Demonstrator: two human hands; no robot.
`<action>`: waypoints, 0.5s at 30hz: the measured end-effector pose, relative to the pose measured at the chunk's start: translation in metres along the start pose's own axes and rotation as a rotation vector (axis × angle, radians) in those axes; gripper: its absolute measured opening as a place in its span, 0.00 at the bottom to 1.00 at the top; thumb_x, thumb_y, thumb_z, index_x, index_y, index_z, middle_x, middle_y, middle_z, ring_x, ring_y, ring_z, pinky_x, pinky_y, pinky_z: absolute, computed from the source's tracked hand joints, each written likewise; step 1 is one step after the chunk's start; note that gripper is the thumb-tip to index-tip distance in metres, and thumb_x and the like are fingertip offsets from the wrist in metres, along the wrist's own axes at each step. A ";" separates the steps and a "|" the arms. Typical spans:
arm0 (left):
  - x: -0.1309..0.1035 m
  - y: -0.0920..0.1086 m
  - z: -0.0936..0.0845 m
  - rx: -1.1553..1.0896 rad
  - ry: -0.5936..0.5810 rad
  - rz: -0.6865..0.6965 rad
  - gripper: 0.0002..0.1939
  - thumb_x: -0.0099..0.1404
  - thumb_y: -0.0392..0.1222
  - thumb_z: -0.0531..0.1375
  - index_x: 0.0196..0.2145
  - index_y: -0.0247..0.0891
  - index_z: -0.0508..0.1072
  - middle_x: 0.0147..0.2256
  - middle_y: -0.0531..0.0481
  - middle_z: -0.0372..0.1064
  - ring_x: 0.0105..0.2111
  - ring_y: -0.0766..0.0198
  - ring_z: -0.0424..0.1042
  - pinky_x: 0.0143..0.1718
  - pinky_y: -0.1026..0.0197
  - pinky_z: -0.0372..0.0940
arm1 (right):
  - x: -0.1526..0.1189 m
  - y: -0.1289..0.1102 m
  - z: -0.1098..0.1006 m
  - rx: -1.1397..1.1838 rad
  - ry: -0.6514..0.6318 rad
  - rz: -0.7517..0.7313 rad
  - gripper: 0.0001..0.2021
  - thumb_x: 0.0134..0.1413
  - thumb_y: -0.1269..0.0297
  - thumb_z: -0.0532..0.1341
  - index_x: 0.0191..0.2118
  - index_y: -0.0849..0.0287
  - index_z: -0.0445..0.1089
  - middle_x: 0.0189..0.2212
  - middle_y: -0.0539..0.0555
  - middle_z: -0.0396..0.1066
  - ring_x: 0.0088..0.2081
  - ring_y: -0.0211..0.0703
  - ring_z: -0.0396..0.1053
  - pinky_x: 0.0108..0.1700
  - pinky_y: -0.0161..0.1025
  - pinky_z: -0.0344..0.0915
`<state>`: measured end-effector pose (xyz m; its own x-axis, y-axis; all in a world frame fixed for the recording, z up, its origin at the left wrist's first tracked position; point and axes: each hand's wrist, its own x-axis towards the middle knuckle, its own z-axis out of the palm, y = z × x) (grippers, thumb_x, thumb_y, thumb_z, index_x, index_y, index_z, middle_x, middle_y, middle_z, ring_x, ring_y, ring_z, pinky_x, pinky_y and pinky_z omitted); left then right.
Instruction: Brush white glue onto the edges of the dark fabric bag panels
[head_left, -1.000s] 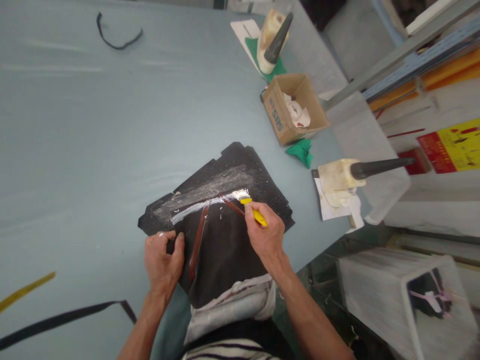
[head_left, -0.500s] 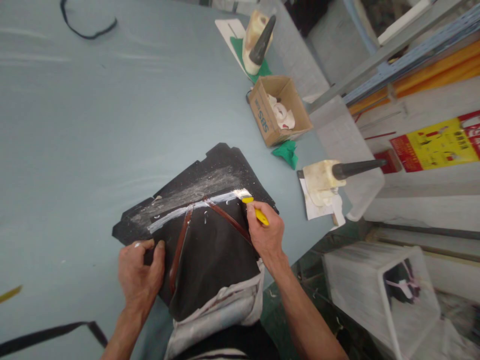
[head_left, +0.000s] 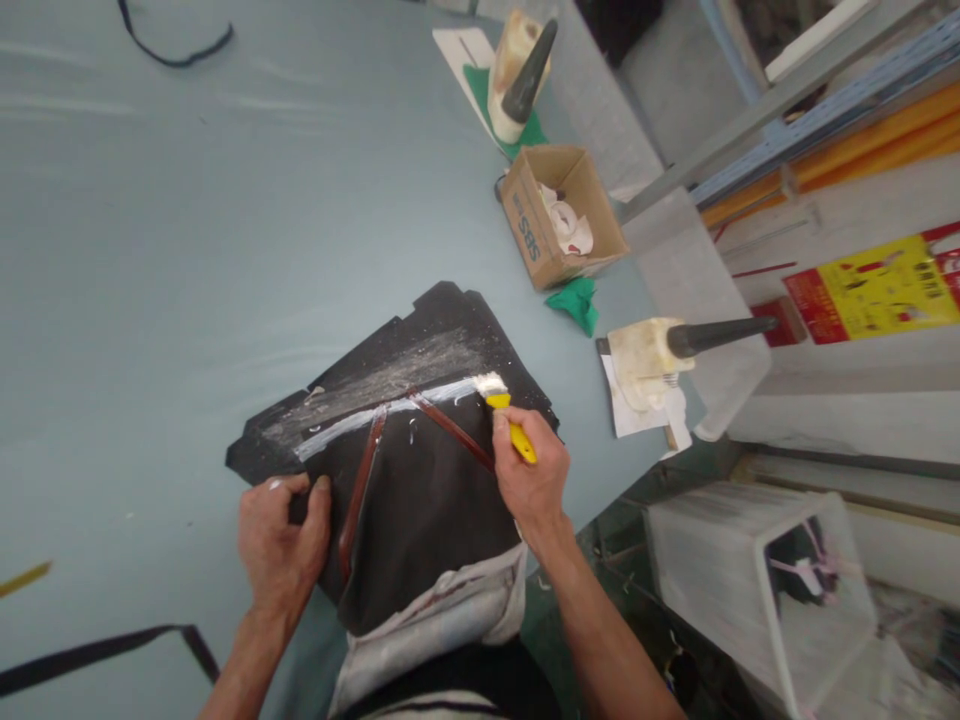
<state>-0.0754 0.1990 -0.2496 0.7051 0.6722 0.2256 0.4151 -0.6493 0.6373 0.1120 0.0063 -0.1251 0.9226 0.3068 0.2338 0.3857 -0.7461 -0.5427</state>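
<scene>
A black fabric piece (head_left: 442, 500) with two brown straps (head_left: 361, 485) lies over a dark, white-smeared board (head_left: 397, 355) at the table's near edge. My right hand (head_left: 531, 470) is closed around a yellow-handled brush (head_left: 520, 440), its bristles touching the right end of a white glue strip (head_left: 352, 425) along the fabric's upper edge. My left hand (head_left: 283, 540) pinches the left edge of the black fabric, thumb and forefinger pressed together at the strip's left end. A white smear shows on a left finger.
Right of the board stand a cardboard box (head_left: 532, 225), a green cloth (head_left: 576, 304) and two pale containers with dark spouts (head_left: 652, 365), (head_left: 514, 85). Black strips (head_left: 97, 655) lie at the left. A translucent bin (head_left: 720, 560) stands beyond the table edge.
The brush in my right hand has shifted very slightly right at the strip's right end. My left hand keeps its place on the fabric; the view has moved a little.
</scene>
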 end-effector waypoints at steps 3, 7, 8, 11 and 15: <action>0.000 0.000 0.000 -0.016 -0.007 -0.021 0.10 0.71 0.50 0.60 0.35 0.43 0.72 0.32 0.48 0.73 0.36 0.52 0.70 0.40 0.52 0.66 | 0.007 0.008 -0.002 -0.015 0.023 0.036 0.11 0.69 0.59 0.60 0.39 0.57 0.77 0.35 0.54 0.79 0.37 0.45 0.76 0.42 0.39 0.68; -0.001 -0.001 0.001 -0.024 -0.008 -0.013 0.10 0.72 0.49 0.61 0.35 0.42 0.72 0.32 0.48 0.73 0.36 0.52 0.70 0.40 0.53 0.65 | 0.004 -0.004 0.012 0.059 -0.007 0.042 0.12 0.69 0.59 0.59 0.37 0.57 0.76 0.34 0.53 0.79 0.35 0.44 0.75 0.41 0.39 0.68; -0.002 -0.001 0.001 -0.029 -0.008 -0.009 0.09 0.72 0.48 0.61 0.35 0.42 0.72 0.32 0.48 0.73 0.36 0.52 0.70 0.40 0.53 0.65 | 0.002 -0.007 0.015 0.087 -0.025 0.050 0.12 0.69 0.59 0.59 0.37 0.57 0.76 0.34 0.53 0.79 0.35 0.44 0.75 0.41 0.39 0.68; -0.003 0.000 0.001 -0.050 0.000 -0.010 0.08 0.72 0.46 0.61 0.36 0.41 0.72 0.32 0.47 0.73 0.36 0.53 0.69 0.40 0.53 0.65 | -0.002 -0.008 0.016 0.139 -0.051 0.086 0.11 0.68 0.58 0.60 0.37 0.57 0.76 0.33 0.53 0.79 0.34 0.44 0.76 0.39 0.38 0.69; -0.003 0.001 0.002 -0.069 0.006 -0.028 0.07 0.71 0.44 0.62 0.36 0.41 0.72 0.32 0.48 0.73 0.37 0.54 0.69 0.41 0.53 0.65 | -0.005 -0.004 0.010 0.083 0.028 0.122 0.12 0.67 0.57 0.61 0.36 0.58 0.76 0.31 0.53 0.78 0.33 0.45 0.75 0.37 0.38 0.68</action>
<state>-0.0760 0.1953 -0.2509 0.6899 0.6924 0.2114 0.3943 -0.6043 0.6924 0.1055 0.0140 -0.1322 0.9627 0.1992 0.1833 0.2706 -0.7250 -0.6334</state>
